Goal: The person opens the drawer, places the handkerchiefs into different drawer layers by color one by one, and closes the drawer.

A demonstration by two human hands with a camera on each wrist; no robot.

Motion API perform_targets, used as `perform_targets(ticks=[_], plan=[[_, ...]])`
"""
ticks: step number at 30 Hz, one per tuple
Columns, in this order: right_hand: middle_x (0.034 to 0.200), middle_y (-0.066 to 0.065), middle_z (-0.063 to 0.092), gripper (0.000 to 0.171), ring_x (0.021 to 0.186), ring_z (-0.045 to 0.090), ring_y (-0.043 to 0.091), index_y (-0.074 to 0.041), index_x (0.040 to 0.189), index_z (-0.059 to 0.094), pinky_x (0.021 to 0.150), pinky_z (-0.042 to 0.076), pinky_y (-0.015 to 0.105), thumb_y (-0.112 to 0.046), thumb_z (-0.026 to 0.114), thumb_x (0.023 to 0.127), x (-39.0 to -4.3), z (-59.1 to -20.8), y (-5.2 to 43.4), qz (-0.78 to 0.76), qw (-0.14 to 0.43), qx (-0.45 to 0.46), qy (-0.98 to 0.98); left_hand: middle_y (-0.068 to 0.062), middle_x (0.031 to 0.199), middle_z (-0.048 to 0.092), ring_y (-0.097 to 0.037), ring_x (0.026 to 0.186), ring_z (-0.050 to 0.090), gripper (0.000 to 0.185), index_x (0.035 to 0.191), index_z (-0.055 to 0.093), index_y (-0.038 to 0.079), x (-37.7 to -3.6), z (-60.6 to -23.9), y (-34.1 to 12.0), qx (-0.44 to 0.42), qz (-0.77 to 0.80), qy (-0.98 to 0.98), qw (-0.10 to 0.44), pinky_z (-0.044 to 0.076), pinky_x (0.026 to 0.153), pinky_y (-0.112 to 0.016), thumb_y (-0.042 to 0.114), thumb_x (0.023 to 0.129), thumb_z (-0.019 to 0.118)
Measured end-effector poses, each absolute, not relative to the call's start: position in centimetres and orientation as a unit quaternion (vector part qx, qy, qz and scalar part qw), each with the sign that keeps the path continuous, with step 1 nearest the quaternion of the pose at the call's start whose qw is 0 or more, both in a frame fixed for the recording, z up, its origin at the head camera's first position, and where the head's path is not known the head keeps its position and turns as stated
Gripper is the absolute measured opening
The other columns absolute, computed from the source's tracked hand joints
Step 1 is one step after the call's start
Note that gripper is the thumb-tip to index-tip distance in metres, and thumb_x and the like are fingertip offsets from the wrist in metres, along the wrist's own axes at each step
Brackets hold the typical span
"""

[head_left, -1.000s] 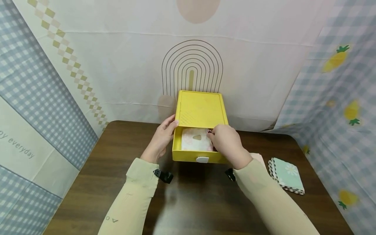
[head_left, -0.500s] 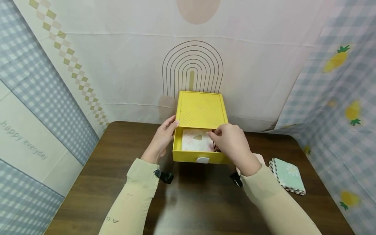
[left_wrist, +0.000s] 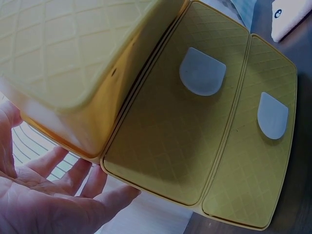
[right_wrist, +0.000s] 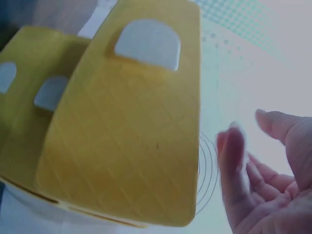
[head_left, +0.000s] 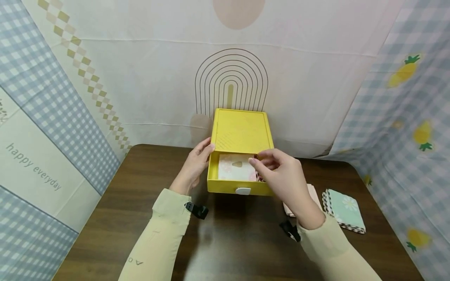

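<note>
The yellow drawer box (head_left: 240, 134) sits at the table's far edge, its drawer (head_left: 234, 186) pulled open, a folded pink cloth (head_left: 235, 171) inside

Mint daisy-print folded cloth (head_left: 344, 210) beside pink folded cloth (head_left: 313, 195) on dark wooden table (head_left: 105, 218).

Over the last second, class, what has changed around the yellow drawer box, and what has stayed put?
The right hand has opened its fingers and drawn back from the open drawer, uncovering more of the pink folded cloth on the table. The left hand still rests on the box's side; the green daisy cloth hasn't moved.
</note>
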State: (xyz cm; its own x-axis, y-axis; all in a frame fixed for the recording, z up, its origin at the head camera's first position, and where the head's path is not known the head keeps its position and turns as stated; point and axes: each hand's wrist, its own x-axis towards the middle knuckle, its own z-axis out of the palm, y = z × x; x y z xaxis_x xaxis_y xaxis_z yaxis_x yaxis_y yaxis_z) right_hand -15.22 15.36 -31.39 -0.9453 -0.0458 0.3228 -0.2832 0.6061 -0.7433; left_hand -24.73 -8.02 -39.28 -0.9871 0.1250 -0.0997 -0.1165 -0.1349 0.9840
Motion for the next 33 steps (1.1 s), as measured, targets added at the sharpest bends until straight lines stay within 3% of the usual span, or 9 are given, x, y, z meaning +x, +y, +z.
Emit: perform_targets(ticks=[7, 13, 18, 24, 27, 33], plan=[[0.071, 0.01, 0.065, 0.033, 0.056, 0.062, 0.025, -0.014, 0.087, 0.07, 0.054, 0.055, 0.038, -0.046, 0.076, 0.081, -13.6, -32.1, 15.4, 0.518, 0.039, 0.089, -0.85, 0.002, 0.143, 0.046, -0.017, 0.123, 0.05, 0.053, 0.144, 0.046, 0.03, -24.8, -39.3, -8.0, 0.004, 0.751, 0.655, 0.084, 0.042, 0.1, -0.039, 0.044, 0.095, 0.06], [0.068, 0.003, 0.065, 0.03, 0.058, 0.063, 0.021, -0.013, 0.082, 0.072, 0.052, 0.054, 0.033, -0.043, 0.074, 0.084, -12.1, -33.6, 15.1, 0.472, -0.03, 0.087, -0.877, 0.002, 0.143, 0.045, -0.018, 0.123, 0.05, 0.054, 0.144, 0.045, 0.029, -24.8, -39.3, -7.9, 0.011, 0.752, 0.654, 0.085, 0.042, 0.1, -0.04, 0.044, 0.094, 0.06], [0.061, -0.005, 0.062, 0.032, 0.055, 0.062, 0.018, -0.016, 0.078, 0.072, 0.05, 0.052, 0.029, -0.047, 0.072, 0.084, -12.1, -35.7, 14.9, 0.416, -0.034, 0.074, -0.906, 0.002, 0.145, 0.043, -0.017, 0.126, 0.048, 0.057, 0.145, 0.044, 0.03, -24.7, -39.4, -7.9, 0.007, 0.744, 0.663, 0.081, 0.04, 0.103, -0.04, 0.048, 0.093, 0.06], [0.06, -0.001, 0.063, 0.043, 0.053, 0.061, 0.017, -0.016, 0.069, 0.069, 0.049, 0.052, 0.029, -0.055, 0.065, 0.086, -12.5, -37.2, 14.6, 0.42, -0.04, 0.041, -0.906, 0.001, 0.145, 0.044, -0.018, 0.125, 0.049, 0.058, 0.146, 0.044, 0.027, -24.5, -39.1, -8.0, 0.012, 0.736, 0.672, 0.075, 0.041, 0.101, -0.041, 0.047, 0.095, 0.059], [0.064, 0.002, 0.065, 0.051, 0.055, 0.063, 0.022, -0.012, 0.072, 0.07, 0.05, 0.053, 0.031, -0.06, 0.061, 0.087, -12.5, -37.7, 14.4, 0.458, -0.051, 0.022, -0.887, 0.0, 0.144, 0.045, -0.018, 0.126, 0.047, 0.058, 0.146, 0.044, 0.023, -24.6, -38.8, -8.1, 0.02, 0.724, 0.686, 0.068, 0.039, 0.103, -0.041, 0.046, 0.095, 0.058], [0.072, 0.013, 0.069, 0.06, 0.058, 0.064, 0.029, 0.0, 0.09, 0.071, 0.051, 0.054, 0.036, -0.058, 0.054, 0.091, -12.5, -39.5, 13.7, 0.594, -0.078, -0.01, -0.801, 0.0, 0.145, 0.045, -0.015, 0.131, 0.042, 0.06, 0.147, 0.043, 0.019, -24.9, -38.0, -8.4, 0.033, 0.691, 0.719, 0.061, 0.032, 0.108, -0.038, 0.043, 0.094, 0.06]])
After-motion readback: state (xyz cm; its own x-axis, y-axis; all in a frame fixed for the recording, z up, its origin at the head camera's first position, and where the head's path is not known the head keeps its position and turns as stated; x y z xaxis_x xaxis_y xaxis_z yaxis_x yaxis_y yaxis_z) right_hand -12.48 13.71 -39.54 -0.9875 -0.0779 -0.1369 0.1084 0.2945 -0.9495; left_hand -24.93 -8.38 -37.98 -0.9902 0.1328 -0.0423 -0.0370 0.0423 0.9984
